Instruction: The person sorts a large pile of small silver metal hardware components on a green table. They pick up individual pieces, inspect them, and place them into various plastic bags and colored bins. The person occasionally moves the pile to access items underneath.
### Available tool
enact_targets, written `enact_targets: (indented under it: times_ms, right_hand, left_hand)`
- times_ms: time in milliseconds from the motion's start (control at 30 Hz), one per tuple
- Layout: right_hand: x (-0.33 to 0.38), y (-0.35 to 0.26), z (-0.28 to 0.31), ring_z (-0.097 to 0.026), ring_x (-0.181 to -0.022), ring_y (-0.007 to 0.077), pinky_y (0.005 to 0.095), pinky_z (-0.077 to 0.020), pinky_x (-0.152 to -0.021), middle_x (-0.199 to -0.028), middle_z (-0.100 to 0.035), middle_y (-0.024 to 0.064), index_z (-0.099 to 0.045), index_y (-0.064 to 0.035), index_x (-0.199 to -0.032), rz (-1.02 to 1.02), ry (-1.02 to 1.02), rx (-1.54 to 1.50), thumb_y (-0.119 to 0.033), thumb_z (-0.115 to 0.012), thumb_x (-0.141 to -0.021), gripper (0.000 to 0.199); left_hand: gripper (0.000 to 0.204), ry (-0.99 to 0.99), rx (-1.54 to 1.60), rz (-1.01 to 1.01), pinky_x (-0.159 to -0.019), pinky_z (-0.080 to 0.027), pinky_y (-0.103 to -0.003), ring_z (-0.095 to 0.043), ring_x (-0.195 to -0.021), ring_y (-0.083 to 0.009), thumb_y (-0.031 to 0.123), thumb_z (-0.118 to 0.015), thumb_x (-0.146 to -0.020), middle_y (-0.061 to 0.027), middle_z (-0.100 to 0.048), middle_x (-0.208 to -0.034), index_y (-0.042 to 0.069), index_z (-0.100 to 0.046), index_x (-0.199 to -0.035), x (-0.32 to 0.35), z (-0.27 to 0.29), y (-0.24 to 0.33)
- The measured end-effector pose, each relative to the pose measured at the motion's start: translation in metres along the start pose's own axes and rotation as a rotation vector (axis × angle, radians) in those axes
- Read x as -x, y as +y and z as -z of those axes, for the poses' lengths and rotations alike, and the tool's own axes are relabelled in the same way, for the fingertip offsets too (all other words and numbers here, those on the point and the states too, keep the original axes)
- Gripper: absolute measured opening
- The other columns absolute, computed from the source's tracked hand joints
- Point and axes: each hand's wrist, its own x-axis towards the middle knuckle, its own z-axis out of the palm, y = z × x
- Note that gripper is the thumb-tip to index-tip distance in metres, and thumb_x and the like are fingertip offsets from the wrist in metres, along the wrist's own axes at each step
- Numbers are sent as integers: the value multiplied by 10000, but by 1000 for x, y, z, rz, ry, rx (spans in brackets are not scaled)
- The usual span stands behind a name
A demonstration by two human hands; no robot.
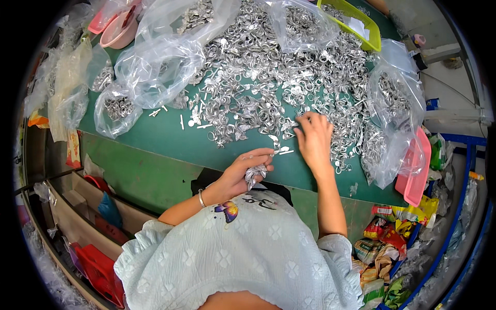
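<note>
My left hand [242, 173] is at the table's near edge, its fingers curled around several silver-coloured metal rings [253, 176] with leaf- or flower-shaped tops. Part of this bunch shows in the palm; the rest is hidden by the fingers. My right hand [316, 138] reaches over the near side of a wide heap of similar rings [248, 103]. Its fingers are bent, with the thumb a little apart from the forefinger, and the fingertips are close to loose pieces. No held piece shows in it. A few small metal bits [284, 151] lie between the two hands.
Clear plastic bags [155, 62] of rings stand left, with another bag [393, 103] on the right. A yellow-green basket [369, 26] is at the back, a pink tray [415, 168] at the right edge. Pink bowls [120, 33] sit far left. An open drawer [82, 199] is below.
</note>
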Motion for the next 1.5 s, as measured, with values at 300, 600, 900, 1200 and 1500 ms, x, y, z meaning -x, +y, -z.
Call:
enact_targets:
  times_ms: [300,600,900,1200,1500]
  right_hand:
    - [0,14,4,-488,-829,247,370,-331,-772,-822,-565,66,-573,-47,-758,-34,97,-109,-67,-651,-708,94]
    - [-4,17,-13,-461,-954,251,400,-313,-849,-999,-533,71,-593,-35,-828,118,69,56,-107,-626,-737,120]
    - [6,3,-23,-454,-990,260,427,-274,-878,-1029,-522,66,-580,-53,-875,71,102,115,-95,-641,-734,159]
    - [5,13,-10,-481,-889,252,406,-303,-825,-896,-538,81,-546,-32,-814,-118,270,103,-79,-545,-804,48]
    - [4,12,10,-488,-754,275,366,-367,-703,-767,-530,119,-540,9,-761,-282,204,-283,-67,-509,-822,102]
  left_hand:
    - [362,-44,58,-13,-410,-354,-163,-489,-757,-116,73,-548,-844,-55,-510,-919,10,-446,-1186,6,2,5]
    - [365,-83,29,-28,-435,-345,-162,-515,-775,-112,90,-565,-843,-46,-521,-906,12,-458,-1183,5,4,5]
    - [367,-80,48,-33,-436,-350,-166,-499,-774,-115,83,-553,-847,-52,-508,-911,12,-449,-1191,2,6,4]
    - [378,-94,79,-45,-443,-355,-167,-510,-780,-120,94,-560,-845,-60,-519,-913,5,-448,-1196,4,6,5]
    - [365,-115,15,-72,-491,-468,-193,-537,-859,-163,122,-520,-873,-110,-525,-1037,17,-437,-1213,2,7,6]
